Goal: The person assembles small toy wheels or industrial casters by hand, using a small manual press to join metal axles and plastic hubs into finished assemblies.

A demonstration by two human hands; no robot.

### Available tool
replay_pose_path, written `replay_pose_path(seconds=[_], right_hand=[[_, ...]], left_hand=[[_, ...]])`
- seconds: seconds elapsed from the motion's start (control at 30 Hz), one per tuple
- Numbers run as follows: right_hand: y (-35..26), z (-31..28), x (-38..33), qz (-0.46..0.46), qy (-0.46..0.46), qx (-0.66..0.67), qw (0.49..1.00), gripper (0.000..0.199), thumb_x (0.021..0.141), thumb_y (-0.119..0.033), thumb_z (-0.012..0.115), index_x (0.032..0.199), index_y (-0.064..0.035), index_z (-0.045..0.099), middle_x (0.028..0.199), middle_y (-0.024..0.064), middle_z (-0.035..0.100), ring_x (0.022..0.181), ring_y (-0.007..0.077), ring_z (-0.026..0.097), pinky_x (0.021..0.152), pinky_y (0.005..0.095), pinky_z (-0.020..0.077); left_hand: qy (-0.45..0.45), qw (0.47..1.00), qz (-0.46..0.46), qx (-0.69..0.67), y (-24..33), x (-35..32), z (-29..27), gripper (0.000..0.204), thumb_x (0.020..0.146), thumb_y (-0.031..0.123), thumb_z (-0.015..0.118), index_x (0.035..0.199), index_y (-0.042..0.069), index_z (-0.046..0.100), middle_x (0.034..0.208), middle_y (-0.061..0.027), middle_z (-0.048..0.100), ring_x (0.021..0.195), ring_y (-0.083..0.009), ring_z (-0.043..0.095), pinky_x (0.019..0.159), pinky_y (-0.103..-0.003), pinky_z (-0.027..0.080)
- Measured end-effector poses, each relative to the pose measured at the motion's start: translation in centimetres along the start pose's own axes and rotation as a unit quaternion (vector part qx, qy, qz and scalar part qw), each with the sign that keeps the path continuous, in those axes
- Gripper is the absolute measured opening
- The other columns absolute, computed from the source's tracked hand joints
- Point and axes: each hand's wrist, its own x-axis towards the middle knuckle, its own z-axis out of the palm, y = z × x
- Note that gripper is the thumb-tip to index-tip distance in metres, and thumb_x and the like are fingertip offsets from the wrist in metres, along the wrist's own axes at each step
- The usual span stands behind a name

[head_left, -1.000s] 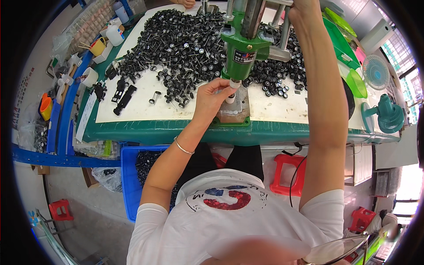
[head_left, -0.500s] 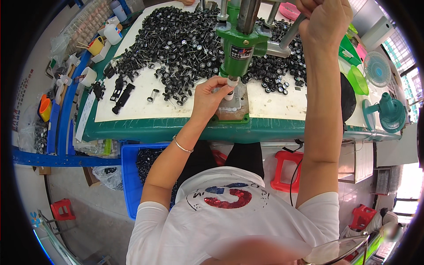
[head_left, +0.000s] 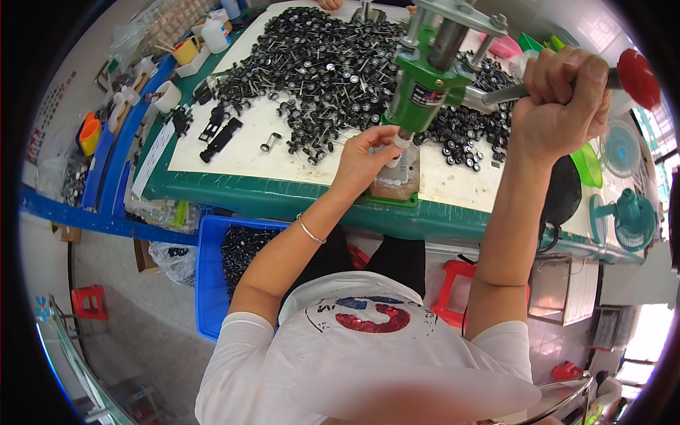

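My left hand [head_left: 363, 161] is at the foot of a green hand press [head_left: 418, 88], its thumb and forefinger pinched on a small white cylindrical piece [head_left: 401, 141] right under the press ram. The fingertips partly hide that piece. Up at the right, my right hand [head_left: 563, 103] is wrapped round the press's metal lever [head_left: 506, 93], which ends in a red knob [head_left: 639, 78]. Behind and beside the press lies a large heap of small black wheels [head_left: 319, 78], many joined on metal axles. One wheel-and-axle set [head_left: 270, 142] lies apart, left of my left hand.
Black plastic chassis parts [head_left: 221, 139] lie on the table's left. A blue crate [head_left: 210, 283] of black parts stands below the table edge. Teal fans [head_left: 630, 219] and a green basket [head_left: 588, 165] are at the right. Another person's hand [head_left: 330, 4] shows at the far edge.
My right hand has pulled the lever down, from steeply raised to a flatter angle, and its red knob now shows. My left hand keeps its pinch under the ram. The whole view has shifted somewhat.
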Motion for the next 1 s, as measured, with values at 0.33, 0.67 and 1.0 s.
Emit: replay_pose_path(seconds=[0.33,0.67,1.0], right_hand=[[8.2,-2.8,5.9,0.352,0.047,-0.066,0.933,0.024,0.092,-0.029,0.060,0.093,-0.0053,0.060,0.058,-0.0081,0.043,0.043,0.0020,0.035,0.037,0.0184,0.0231],[5.8,-7.2,-0.5,0.328,0.086,-0.145,0.929,0.031,0.094,-0.027,0.056,0.110,-0.0011,0.060,0.084,0.0004,0.058,0.065,0.0074,0.052,0.053,0.0198,0.0391],[6.0,-16.2,-12.9,0.338,-0.179,-0.440,0.813,0.018,0.088,-0.019,0.062,0.099,-0.0051,0.065,0.084,0.0010,0.063,0.067,0.0097,0.059,0.056,0.0239,0.0458]], left_hand=[[0.063,0.984,-0.038,-0.159,0.0,1.7,-2.0,0.019,0.080,0.000,0.061,0.099,0.002,0.056,0.078,-0.0022,0.058,0.073,-0.0094,0.058,0.067,-0.024,0.046],[0.000,0.866,-0.074,0.494,0.9,2.5,-7.5,0.022,0.074,0.012,0.066,0.096,0.009,0.069,0.083,-0.0130,0.067,0.071,-0.0265,0.065,0.066,-0.036,0.050],[0.010,0.830,0.108,0.547,-0.3,3.3,-6.9,0.014,0.072,0.003,0.064,0.085,0.006,0.069,0.087,-0.0074,0.060,0.072,-0.0272,0.061,0.063,-0.038,0.048]])
